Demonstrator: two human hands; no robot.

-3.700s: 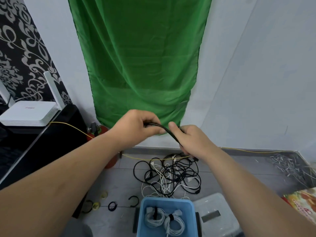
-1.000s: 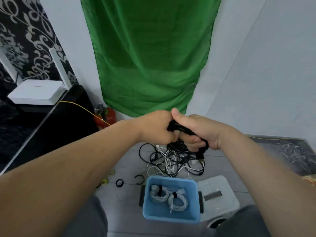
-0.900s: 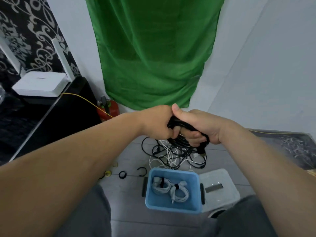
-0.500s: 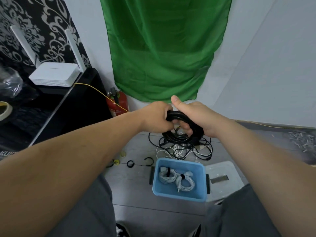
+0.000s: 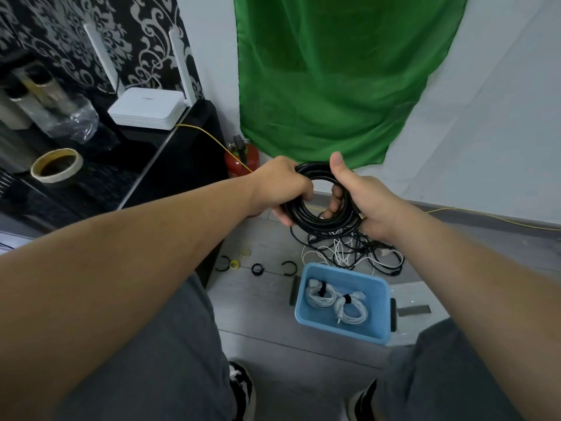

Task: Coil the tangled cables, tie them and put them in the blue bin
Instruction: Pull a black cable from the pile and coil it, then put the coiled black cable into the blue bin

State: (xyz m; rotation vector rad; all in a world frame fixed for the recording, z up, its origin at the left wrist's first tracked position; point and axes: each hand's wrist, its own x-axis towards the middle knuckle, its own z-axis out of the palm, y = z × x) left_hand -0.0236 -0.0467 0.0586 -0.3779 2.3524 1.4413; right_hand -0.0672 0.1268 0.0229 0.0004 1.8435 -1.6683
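Green cloth (image 5: 337,77) on white wall (image 5: 491,132), grey floor (image 5: 261,302).

The black cable (image 5: 315,218), stretched straight between both hands earlier, is now gathered into a round coil.

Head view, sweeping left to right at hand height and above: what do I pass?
Tape roll → router → extinguisher → left hand → coil, gripped by both hands → right hand.
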